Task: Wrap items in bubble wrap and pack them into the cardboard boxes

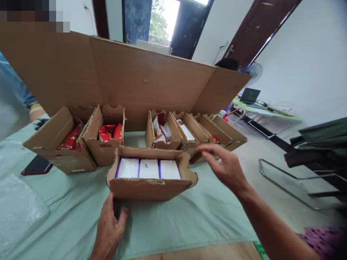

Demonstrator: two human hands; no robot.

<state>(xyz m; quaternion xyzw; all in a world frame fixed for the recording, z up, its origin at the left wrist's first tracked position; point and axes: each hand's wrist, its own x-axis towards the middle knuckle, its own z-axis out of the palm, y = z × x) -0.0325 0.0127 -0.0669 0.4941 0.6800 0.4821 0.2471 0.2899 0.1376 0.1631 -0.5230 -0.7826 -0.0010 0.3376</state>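
A small open cardboard box (149, 187) sits in front of me on the pale green cloth (176, 224). Inside it lie three white packets (148, 168) with purple edges, side by side. My left hand (110, 229) rests on the cloth against the box's near left corner, fingers curled with the thumb apart, holding nothing I can see. My right hand (221, 164) hovers in the air beyond the box's right end, fingers loosely spread and empty.
Behind stand several more open boxes: two at the left (81, 144) with red packets, others at the right (189, 135) with white and red packets. A large cardboard sheet (121, 76) stands behind them. A dark phone (36, 166) and bubble wrap (16, 209) lie at left.
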